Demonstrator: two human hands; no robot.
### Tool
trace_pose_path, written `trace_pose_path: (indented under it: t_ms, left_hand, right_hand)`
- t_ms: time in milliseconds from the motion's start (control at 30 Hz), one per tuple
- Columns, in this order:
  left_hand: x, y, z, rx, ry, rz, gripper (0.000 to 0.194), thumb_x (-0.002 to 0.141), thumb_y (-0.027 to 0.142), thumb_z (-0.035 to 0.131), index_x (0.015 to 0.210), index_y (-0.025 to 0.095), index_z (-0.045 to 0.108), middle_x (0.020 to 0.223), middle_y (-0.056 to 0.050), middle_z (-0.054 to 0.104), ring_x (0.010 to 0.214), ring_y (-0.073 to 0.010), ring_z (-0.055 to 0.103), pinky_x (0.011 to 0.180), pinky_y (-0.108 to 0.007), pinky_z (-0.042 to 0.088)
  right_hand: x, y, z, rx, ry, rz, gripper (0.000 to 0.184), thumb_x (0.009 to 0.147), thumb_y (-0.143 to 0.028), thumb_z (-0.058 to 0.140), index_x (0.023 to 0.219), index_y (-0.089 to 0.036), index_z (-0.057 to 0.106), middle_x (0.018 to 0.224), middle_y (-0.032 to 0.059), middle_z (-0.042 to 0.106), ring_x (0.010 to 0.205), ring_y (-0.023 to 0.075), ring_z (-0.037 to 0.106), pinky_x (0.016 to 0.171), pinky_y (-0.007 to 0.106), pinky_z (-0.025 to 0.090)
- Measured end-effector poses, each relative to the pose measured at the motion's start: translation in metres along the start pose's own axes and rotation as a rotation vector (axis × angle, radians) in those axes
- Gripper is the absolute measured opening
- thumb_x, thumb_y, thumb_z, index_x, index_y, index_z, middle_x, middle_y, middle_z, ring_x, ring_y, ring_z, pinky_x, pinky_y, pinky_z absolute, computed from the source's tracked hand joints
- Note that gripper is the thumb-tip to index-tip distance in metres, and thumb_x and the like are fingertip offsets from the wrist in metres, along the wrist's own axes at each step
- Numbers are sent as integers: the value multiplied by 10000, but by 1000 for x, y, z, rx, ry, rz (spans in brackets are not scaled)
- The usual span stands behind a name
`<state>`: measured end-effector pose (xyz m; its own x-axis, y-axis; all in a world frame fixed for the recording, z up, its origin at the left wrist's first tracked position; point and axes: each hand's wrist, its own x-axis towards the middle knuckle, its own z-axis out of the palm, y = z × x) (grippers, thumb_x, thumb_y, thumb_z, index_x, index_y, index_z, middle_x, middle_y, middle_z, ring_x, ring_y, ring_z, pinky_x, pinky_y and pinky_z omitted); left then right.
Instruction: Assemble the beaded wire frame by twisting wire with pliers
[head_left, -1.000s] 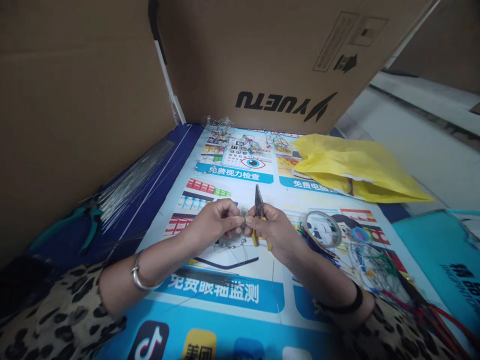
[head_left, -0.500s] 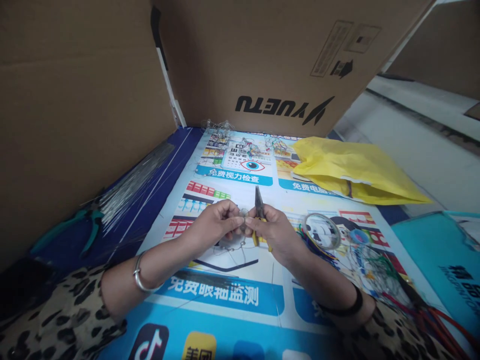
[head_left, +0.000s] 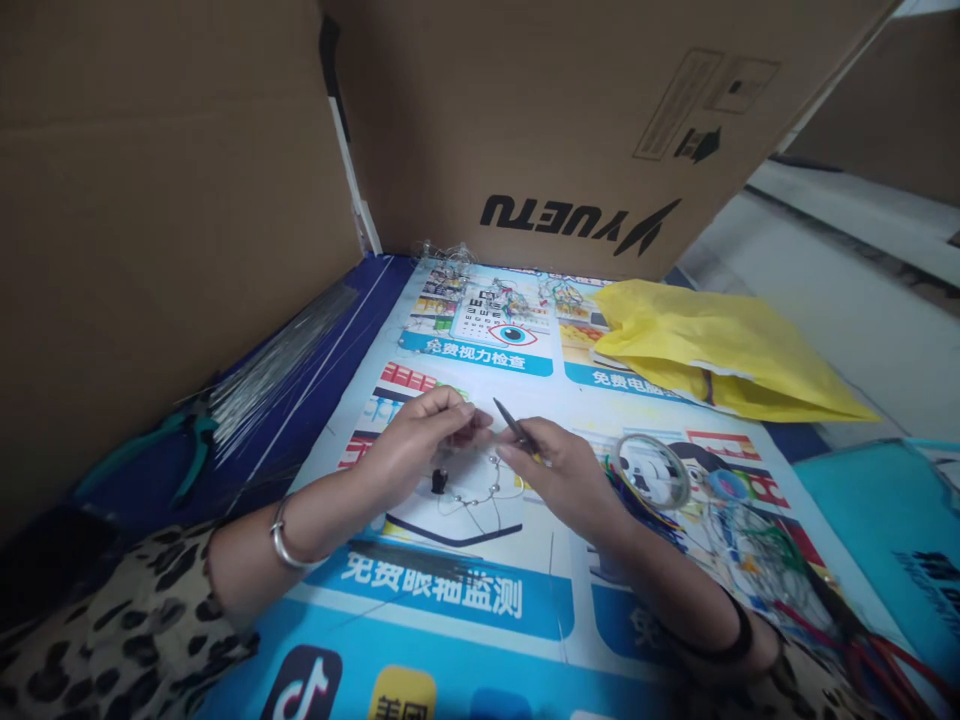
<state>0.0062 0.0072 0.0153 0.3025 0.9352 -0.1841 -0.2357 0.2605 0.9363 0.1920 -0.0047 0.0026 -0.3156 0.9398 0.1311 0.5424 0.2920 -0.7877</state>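
Note:
My left hand (head_left: pixel 427 435) has its fingers pinched together, with a thin beaded wire (head_left: pixel 472 501) hanging below them in a loose loop. Small round silvery beads dot the wire. Close beside it, my right hand (head_left: pixel 559 468) is wrapped around a pair of pliers (head_left: pixel 513 422). Their dark pointed jaws angle up and to the left, and most of the yellow handles are hidden in the palm. Thumb and index finger of the right hand sit near the left fingertips; I cannot tell whether they also touch the wire.
Cut wires (head_left: pixel 281 365) and teal-handled pliers (head_left: pixel 191 450) lie left. A yellow bag (head_left: pixel 720 345), a wire coil (head_left: pixel 652 470), red-handled scissors (head_left: pixel 862 640) and a teal pouch (head_left: pixel 885 520) are right. Tangled beaded wires (head_left: pixel 506 295) lie behind. Cardboard walls (head_left: pixel 525 120) enclose the back.
The hands have moved slightly apart at the fingertips. The pliers have tipped from upright to a leftward slant. More of the beaded loop shows below. The whole view has shifted a little.

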Motion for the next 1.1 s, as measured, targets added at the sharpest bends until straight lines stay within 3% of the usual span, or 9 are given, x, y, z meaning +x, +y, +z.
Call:
trace_pose_path:
  t_ms: [67,133,300,600,1100]
  left_hand:
    - [1,2,-1,-84,-3,-43,219,778,325,602,730,157,469,783,-50,681,736,-161,658,648,-255,463]
    - [2,2,-2,-115,10,-73,214,786,318,592,739,162,452,726,-49,685,699,-176,673,602,-248,465]
    - [3,-1,-1,-137,56,-109,185,815,301,557,763,168,440,686,-39,683,629,-165,675,554,-232,477]
    - [0,-3,1,-140,81,-146,198,830,312,555,771,170,431,646,-5,658,565,-141,659,535,-218,486]
    - [-1,-2,2,-122,96,-202,126,861,247,503,781,170,443,646,-29,654,545,-149,659,504,-217,511]
  right_hand:
    - [0,12,-5,-338,154,-217,143,820,-294,541,891,-195,614,833,62,628,817,196,555,732,325,430]
    - [0,21,-9,-613,206,-371,137,826,-217,520,915,-188,620,887,88,629,875,217,538,776,347,415]
    - [0,24,-15,-912,259,-600,198,831,-145,505,998,-176,607,855,73,627,848,208,507,771,355,383]
    - [-4,11,-17,-1057,237,-752,233,849,-144,502,1061,-194,587,897,67,633,861,204,488,761,361,356]
    - [-5,11,-18,-1009,258,-835,253,838,-126,540,1089,-125,567,858,51,650,813,186,494,718,351,359]
